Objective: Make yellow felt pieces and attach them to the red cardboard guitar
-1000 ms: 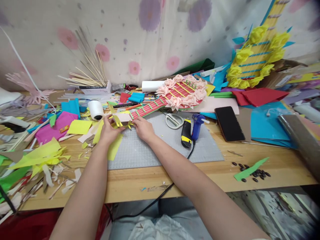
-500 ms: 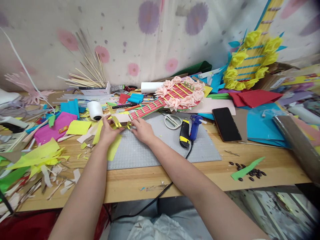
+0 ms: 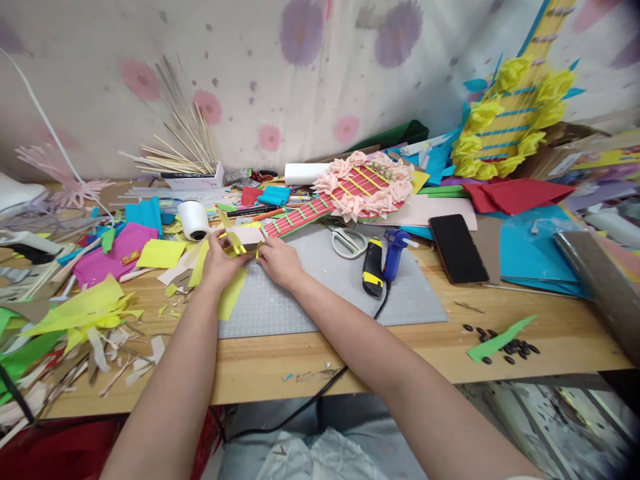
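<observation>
free: I see bare grey mat (image 3: pixel 300 303) below my hands | blocked right: glue gun (image 3: pixel 383 257), scissors (image 3: pixel 349 240) | blocked left: paper scraps (image 3: pixel 85 313) | back: thread spool (image 3: pixel 193 219)

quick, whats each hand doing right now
Left hand: fingers closed on the headstock of the red paper guitar.
Right hand: fingertips pinching the headstock's near edge; exact grip cannot be told.

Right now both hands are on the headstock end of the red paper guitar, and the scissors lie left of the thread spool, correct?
Not quite. The head view shows the scissors right of the spool, on the grey mat beside the glue gun. The left hand and right hand are at the guitar's headstock end.
</observation>
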{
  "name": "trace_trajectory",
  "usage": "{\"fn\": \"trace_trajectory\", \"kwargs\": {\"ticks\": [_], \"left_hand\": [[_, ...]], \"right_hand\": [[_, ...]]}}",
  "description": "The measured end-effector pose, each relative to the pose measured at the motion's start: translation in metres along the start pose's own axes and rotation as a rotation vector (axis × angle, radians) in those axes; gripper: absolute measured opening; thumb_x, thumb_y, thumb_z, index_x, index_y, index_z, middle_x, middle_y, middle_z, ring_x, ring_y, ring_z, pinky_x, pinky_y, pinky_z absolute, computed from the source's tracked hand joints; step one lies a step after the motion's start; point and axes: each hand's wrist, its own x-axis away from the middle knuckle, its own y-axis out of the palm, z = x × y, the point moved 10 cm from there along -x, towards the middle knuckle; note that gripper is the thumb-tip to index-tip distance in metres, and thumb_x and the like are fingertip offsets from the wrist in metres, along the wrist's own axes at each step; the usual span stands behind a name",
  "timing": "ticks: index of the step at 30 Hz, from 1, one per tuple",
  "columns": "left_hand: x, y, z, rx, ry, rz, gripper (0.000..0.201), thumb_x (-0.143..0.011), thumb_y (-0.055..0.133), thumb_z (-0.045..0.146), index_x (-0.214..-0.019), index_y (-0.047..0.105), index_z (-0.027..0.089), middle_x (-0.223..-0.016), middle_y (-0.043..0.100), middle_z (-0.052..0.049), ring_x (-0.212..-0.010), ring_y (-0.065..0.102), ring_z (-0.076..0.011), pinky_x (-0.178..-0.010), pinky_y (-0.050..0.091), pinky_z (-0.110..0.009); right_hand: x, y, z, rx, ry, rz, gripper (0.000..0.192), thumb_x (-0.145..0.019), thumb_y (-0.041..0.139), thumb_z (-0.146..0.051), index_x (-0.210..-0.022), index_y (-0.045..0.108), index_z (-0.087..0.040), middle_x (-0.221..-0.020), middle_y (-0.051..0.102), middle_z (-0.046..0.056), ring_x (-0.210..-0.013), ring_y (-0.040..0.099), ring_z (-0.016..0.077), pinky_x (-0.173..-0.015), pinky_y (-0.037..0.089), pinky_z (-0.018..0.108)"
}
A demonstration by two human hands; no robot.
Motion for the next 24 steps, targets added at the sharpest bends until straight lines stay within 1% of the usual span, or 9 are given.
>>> {"fn": "trace_trajectory", "kwargs": {"ticks": [5, 10, 13, 15, 17, 19, 22, 24], "left_hand": [[0.001, 0.000, 0.002, -0.003, -0.003, -0.012, 0.080, -0.048, 0.077, 0.024, -0.116, 0.033, 0.023, -0.113, 0.057, -0.010, -0.107, 0.055, -0.0230, -0.090, 0.044, -0.040], [0.000, 0.002, -0.001, -0.015, 0.003, -0.018, 0.082, -0.049, 0.076, 0.027, -0.118, 0.032, 0.022, -0.114, 0.056, -0.011, -0.107, 0.054, -0.0225, -0.091, 0.044, -0.040], [0.000, 0.004, -0.001, -0.013, 0.001, -0.033, 0.082, -0.050, 0.075, 0.025, -0.119, 0.031, 0.022, -0.114, 0.055, -0.011, -0.106, 0.055, -0.0221, -0.090, 0.044, -0.040], [0.002, 0.002, 0.003, -0.037, 0.012, -0.049, 0.084, -0.050, 0.074, 0.025, -0.121, 0.029, 0.022, -0.116, 0.053, -0.012, -0.108, 0.053, -0.0224, -0.091, 0.042, -0.040], [0.007, -0.008, 0.015, -0.118, 0.054, -0.038, 0.086, -0.049, 0.075, 0.026, -0.122, 0.030, 0.021, -0.121, 0.048, -0.012, -0.114, 0.047, -0.0239, -0.095, 0.038, -0.041], [0.014, -0.023, 0.033, -0.237, 0.126, 0.009, 0.078, -0.050, 0.073, 0.029, -0.117, 0.036, 0.020, -0.123, 0.045, -0.011, -0.118, 0.042, -0.0255, -0.098, 0.034, -0.042], [0.025, -0.040, 0.064, -0.359, 0.258, 0.076, 0.047, -0.062, 0.064, 0.032, -0.104, 0.046, 0.021, -0.112, 0.051, -0.008, -0.110, 0.046, -0.0238, -0.095, 0.034, -0.040], [0.030, -0.044, 0.080, -0.439, 0.324, 0.119, 0.028, -0.065, 0.060, 0.035, -0.088, 0.050, 0.020, -0.096, 0.055, -0.006, -0.100, 0.050, -0.0234, -0.092, 0.035, -0.041]], "right_hand": [[0.002, -0.002, 0.001, -0.001, 0.014, -0.007, 0.014, -0.084, 0.048, -0.026, -0.086, 0.060, -0.019, -0.099, 0.055, 0.006, -0.097, 0.048, 0.0185, -0.073, 0.041, 0.028], [0.010, -0.014, 0.006, -0.038, 0.044, 0.032, 0.019, -0.079, 0.057, -0.035, -0.089, 0.059, -0.019, -0.098, 0.054, 0.006, -0.096, 0.047, 0.0192, -0.072, 0.041, 0.029], [0.010, -0.022, 0.000, -0.056, 0.028, 0.071, 0.021, -0.081, 0.054, -0.038, -0.092, 0.059, -0.020, -0.098, 0.053, 0.005, -0.097, 0.046, 0.0183, -0.073, 0.041, 0.028], [0.008, -0.026, -0.006, -0.070, 0.009, 0.093, 0.022, -0.082, 0.052, -0.038, -0.095, 0.058, -0.021, -0.099, 0.053, 0.005, -0.098, 0.046, 0.0174, -0.073, 0.041, 0.027], [0.004, -0.029, -0.012, -0.079, -0.008, 0.103, 0.023, -0.083, 0.051, -0.037, -0.097, 0.057, -0.021, -0.099, 0.053, 0.005, -0.097, 0.046, 0.0168, -0.074, 0.040, 0.026], [0.000, -0.031, -0.017, -0.082, -0.023, 0.102, 0.022, -0.082, 0.052, -0.035, -0.098, 0.057, -0.020, -0.098, 0.053, 0.004, -0.096, 0.046, 0.0164, -0.075, 0.040, 0.026], [-0.005, -0.030, -0.023, -0.077, -0.036, 0.087, 0.021, -0.082, 0.051, -0.035, -0.096, 0.057, -0.020, -0.097, 0.053, 0.004, -0.094, 0.047, 0.0157, -0.074, 0.039, 0.026], [-0.008, -0.030, -0.025, -0.065, -0.036, 0.085, 0.020, -0.082, 0.050, -0.035, -0.093, 0.057, -0.020, -0.097, 0.053, 0.004, -0.093, 0.048, 0.0155, -0.072, 0.039, 0.025]]}}
